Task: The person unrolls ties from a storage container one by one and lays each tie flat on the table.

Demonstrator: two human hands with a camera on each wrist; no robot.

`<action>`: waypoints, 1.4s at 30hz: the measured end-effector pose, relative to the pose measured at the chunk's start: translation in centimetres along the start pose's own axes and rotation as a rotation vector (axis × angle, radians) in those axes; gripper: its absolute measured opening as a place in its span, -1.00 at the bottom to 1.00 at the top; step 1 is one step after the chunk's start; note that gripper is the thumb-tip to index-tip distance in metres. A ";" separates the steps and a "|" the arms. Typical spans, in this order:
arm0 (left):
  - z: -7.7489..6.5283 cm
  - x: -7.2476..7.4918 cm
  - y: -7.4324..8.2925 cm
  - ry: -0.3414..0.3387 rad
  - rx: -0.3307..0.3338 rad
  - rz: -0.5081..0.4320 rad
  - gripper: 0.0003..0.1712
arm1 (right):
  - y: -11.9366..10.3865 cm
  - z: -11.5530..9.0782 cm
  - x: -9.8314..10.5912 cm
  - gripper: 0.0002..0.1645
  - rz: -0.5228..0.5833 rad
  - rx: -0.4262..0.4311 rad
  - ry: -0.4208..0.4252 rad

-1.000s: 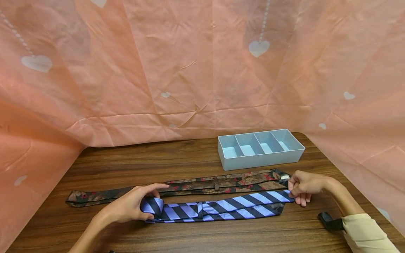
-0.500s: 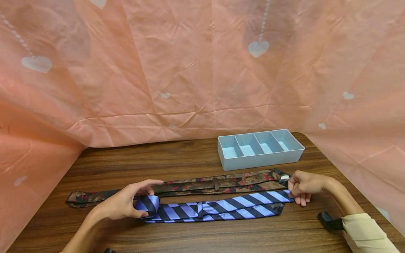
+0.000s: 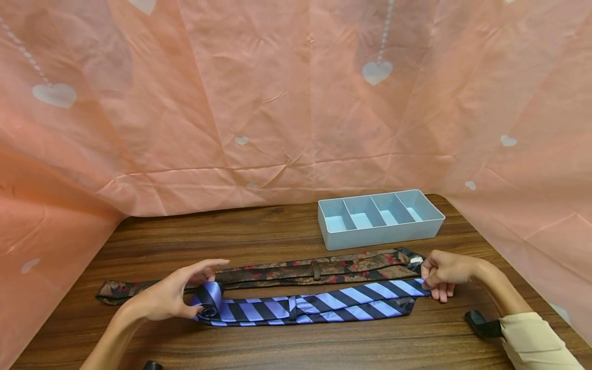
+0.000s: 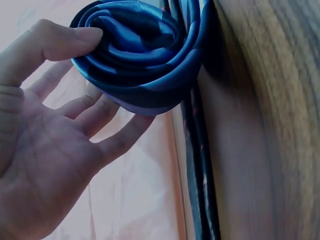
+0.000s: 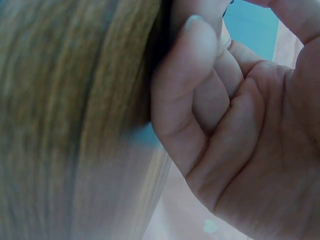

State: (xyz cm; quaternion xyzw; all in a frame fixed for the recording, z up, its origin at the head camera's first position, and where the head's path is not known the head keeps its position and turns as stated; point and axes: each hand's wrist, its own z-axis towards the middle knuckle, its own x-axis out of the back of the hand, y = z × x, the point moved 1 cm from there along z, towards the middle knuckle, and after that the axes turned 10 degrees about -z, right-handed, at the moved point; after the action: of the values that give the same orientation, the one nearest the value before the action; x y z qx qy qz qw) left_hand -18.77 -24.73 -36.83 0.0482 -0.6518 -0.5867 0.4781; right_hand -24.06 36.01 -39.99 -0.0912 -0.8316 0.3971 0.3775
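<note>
A blue-and-black striped necktie [image 3: 324,303] lies lengthwise on the table, its left end wound into a coil [image 3: 210,299]. My left hand [image 3: 168,293] holds this coil, thumb on the near side and fingers spread round the far side. The left wrist view shows the thumb against the coil's wound layers [image 4: 137,55] and the fingers bent below it. At the tie's other end, my right hand [image 3: 448,272] pinches a corner. The right wrist view shows its curled fingers [image 5: 190,65] close to the wood. A brown floral necktie [image 3: 277,274] lies behind the striped one.
A pale blue tray [image 3: 384,237] with several compartments stands at the back right of the wooden table [image 3: 222,231]. Peach cloth [image 3: 277,103] printed with hearts hangs behind and at both sides. A black strap [image 3: 483,325] sits at the right sleeve.
My left hand and the coil have moved left along the table, and more of the striped necktie lies flat to the coil's right. The right hand stays in place at the other end.
</note>
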 end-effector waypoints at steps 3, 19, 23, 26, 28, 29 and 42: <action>-0.3 0.2 0.1 0.005 0.000 0.000 0.19 | 0.0 0.0 0.0 -0.86 0.002 0.002 -0.001; -1.9 1.3 -0.1 -0.071 0.182 -0.057 0.24 | 0.0 -0.1 0.1 -0.87 0.002 0.019 -0.003; -2.1 1.4 -0.4 -0.083 0.181 -0.051 0.23 | 0.1 0.0 0.1 -0.87 0.000 0.012 -0.004; -2.1 1.5 -0.6 -0.096 0.185 -0.059 0.24 | 0.1 0.0 0.1 -0.87 0.001 0.010 -0.005; -2.0 1.5 -0.7 -0.108 0.194 -0.073 0.23 | 0.1 0.0 0.1 -0.87 0.000 0.010 -0.004; -2.0 1.4 -0.7 -0.112 0.197 -0.064 0.23 | 0.1 0.0 0.1 -0.87 -0.002 0.012 -0.003; -1.4 1.2 -1.0 -0.063 0.179 0.107 0.18 | 0.0 0.0 0.1 -0.86 -0.002 0.025 -0.009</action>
State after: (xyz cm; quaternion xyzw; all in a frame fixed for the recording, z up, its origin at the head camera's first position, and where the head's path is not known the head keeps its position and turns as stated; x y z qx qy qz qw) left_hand -18.94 -26.83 -37.20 0.0374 -0.7178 -0.5011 0.4820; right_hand -24.13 36.09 -39.91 -0.0838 -0.8284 0.4073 0.3753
